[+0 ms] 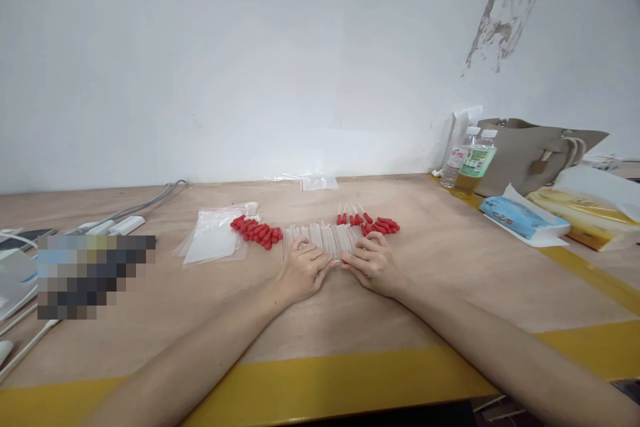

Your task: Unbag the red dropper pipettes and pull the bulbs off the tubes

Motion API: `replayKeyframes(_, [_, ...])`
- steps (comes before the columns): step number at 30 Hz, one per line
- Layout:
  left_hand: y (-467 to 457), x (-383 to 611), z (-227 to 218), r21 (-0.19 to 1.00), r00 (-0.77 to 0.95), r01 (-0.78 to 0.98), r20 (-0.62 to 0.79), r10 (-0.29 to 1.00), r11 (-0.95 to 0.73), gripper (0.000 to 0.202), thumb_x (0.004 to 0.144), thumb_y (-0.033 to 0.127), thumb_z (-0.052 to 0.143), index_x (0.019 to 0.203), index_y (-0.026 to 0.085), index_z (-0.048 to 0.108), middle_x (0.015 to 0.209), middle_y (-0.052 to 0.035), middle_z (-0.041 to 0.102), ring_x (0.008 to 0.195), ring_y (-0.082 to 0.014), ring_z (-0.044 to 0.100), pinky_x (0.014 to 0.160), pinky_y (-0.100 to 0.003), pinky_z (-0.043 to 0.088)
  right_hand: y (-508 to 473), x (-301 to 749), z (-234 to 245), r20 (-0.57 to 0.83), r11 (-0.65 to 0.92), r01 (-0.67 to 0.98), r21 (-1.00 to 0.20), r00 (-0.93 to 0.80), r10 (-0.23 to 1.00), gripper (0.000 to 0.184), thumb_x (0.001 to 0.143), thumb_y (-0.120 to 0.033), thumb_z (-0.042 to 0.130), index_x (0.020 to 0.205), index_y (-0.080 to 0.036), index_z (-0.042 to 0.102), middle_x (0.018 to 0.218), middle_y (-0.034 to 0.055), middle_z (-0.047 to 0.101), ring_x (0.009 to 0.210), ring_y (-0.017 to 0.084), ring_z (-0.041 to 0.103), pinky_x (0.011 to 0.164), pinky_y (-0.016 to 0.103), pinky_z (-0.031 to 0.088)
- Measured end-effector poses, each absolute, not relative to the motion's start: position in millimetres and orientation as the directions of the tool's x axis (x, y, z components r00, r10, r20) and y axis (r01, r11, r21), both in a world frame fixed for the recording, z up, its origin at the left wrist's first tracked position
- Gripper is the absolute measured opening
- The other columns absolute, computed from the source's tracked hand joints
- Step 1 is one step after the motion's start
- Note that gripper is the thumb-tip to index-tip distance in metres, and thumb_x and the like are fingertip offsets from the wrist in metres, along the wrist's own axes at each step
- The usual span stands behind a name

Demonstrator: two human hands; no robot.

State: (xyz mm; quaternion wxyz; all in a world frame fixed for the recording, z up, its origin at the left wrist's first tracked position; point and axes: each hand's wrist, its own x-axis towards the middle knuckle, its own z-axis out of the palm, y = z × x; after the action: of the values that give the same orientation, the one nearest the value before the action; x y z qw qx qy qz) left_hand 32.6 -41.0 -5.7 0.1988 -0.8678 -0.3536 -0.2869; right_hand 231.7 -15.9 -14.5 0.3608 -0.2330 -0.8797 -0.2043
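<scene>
A row of clear glass tubes (320,237) lies on the wooden table (440,267) in front of me. My left hand (303,272) rests at the near end of the tubes, fingers curled and touching them. My right hand (374,265) lies beside it, fingertips pinched at the tubes' near end. The two hands almost meet. A heap of red rubber caps (257,231) sits left of the tubes. Several droppers with red caps fitted (373,222) lie at the right rear.
Clear plastic bags (215,237) lie left of the caps, another bag (319,182) by the wall. Two water bottles (473,160), a beige bag (537,153), a blue tissue pack (523,219) and a yellow package (585,213) stand right. Cables and devices (30,260) lie left.
</scene>
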Motion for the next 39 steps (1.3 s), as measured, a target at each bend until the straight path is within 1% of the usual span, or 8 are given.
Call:
replayKeyframes(5, [-41.5,32.1,-4.5,-0.092,0.571,0.740,0.610,0.549,-0.667,0.032,0.088,0.025,0.036,0.064,0.018,0.055,0.061,-0.0001,0.057,0.063,-0.0122,0.049,0.077,-0.033,0.031,-8.8,236.4,-19.2,0.692,0.834,0.495,0.243,-0.691,0.208,0.020,0.087,-0.023,0.042,0.087,-0.017,0.062,0.062,0.0022,0.056,0.066,0.013,0.046,0.067,0.028,0.035])
replayKeyframes(13, [-39.2,28.3,-5.5,-0.083,0.542,0.760,0.629,0.557,-0.645,0.030,0.089,0.024,0.033,0.068,0.017,0.054,0.065,-0.0018,0.058,0.068,-0.0144,0.049,0.070,-0.031,0.033,-3.9,251.3,-12.5,0.708,0.853,0.447,0.268,-0.692,0.141,0.019,0.086,-0.020,0.044,0.093,-0.018,0.062,0.072,0.0034,0.063,0.072,0.014,0.051,0.068,0.030,0.038])
replayKeyframes(17, [-30.1,12.2,-1.0,0.071,0.340,0.863,0.652,0.678,-0.501,0.034,0.090,0.025,0.028,0.067,0.017,0.052,0.064,-0.0017,0.053,0.061,-0.0139,0.048,0.059,-0.027,0.034,14.4,272.8,-6.9,0.825,0.760,0.648,-0.048,-0.404,0.396,0.019,0.084,-0.027,0.047,0.092,-0.021,0.064,0.077,0.0039,0.063,0.070,0.014,0.052,0.068,0.030,0.039])
replayKeyframes(21, [-17.1,10.6,8.7,0.151,0.257,0.897,0.587,0.768,-0.416,0.026,0.089,0.023,0.030,0.083,0.017,0.055,0.075,-0.0029,0.051,0.065,-0.0139,0.051,0.057,-0.025,0.037,38.3,288.5,-5.3,0.781,0.643,0.638,-0.424,-0.102,0.617,0.028,0.085,-0.033,0.042,0.097,-0.019,0.063,0.081,0.0060,0.056,0.073,0.015,0.052,0.067,0.029,0.044])
replayKeyframes(27, [6.6,43.6,12.5,0.066,0.355,0.887,0.533,0.768,-0.456,0.020,0.082,0.012,0.036,0.089,0.018,0.053,0.083,-0.0038,0.049,0.071,-0.0152,0.052,0.063,-0.027,0.042,61.0,307.5,-10.3,0.664,0.464,0.658,-0.594,0.075,0.744,0.038,0.079,-0.033,0.043,0.106,-0.011,0.057,0.077,0.0069,0.054,0.063,0.015,0.050,0.061,0.031,0.044])
replayKeyframes(31, [15.6,64.0,8.7,0.038,0.379,0.878,0.553,0.742,-0.477,0.019,0.079,0.007,0.037,0.086,0.016,0.053,0.083,-0.0053,0.052,0.074,-0.0177,0.053,0.066,-0.030,0.044,65.3,315.8,-14.1,0.538,0.355,0.580,-0.733,0.177,0.824,0.037,0.070,-0.040,0.054,0.092,-0.011,0.059,0.069,0.0039,0.057,0.051,0.010,0.046,0.051,0.025,0.040])
replayKeyframes(36, [14.8,76.5,0.9,0.030,0.401,0.871,0.534,0.744,-0.491,0.017,0.077,0.007,0.040,0.076,0.015,0.054,0.080,-0.0073,0.053,0.069,-0.0182,0.054,0.062,-0.031,0.044,71.7,317.8,-21.9,0.472,0.343,0.555,-0.758,0.104,0.875,0.038,0.067,-0.048,0.056,0.082,-0.014,0.064,0.063,0.0033,0.060,0.051,0.011,0.047,0.048,0.023,0.037])
replayKeyframes(39, [6.7,79.0,-0.2,0.046,0.421,0.852,0.533,0.734,-0.522,0.014,0.080,0.020,0.044,0.076,0.015,0.056,0.082,-0.0082,0.054,0.071,-0.0186,0.055,0.064,-0.032,0.046,79.5,320.2,-27.6,0.469,0.340,0.536,-0.773,0.121,0.875,0.041,0.068,-0.051,0.055,0.084,-0.014,0.064,0.071,0.0054,0.063,0.057,0.013,0.053,0.052,0.024,0.040])
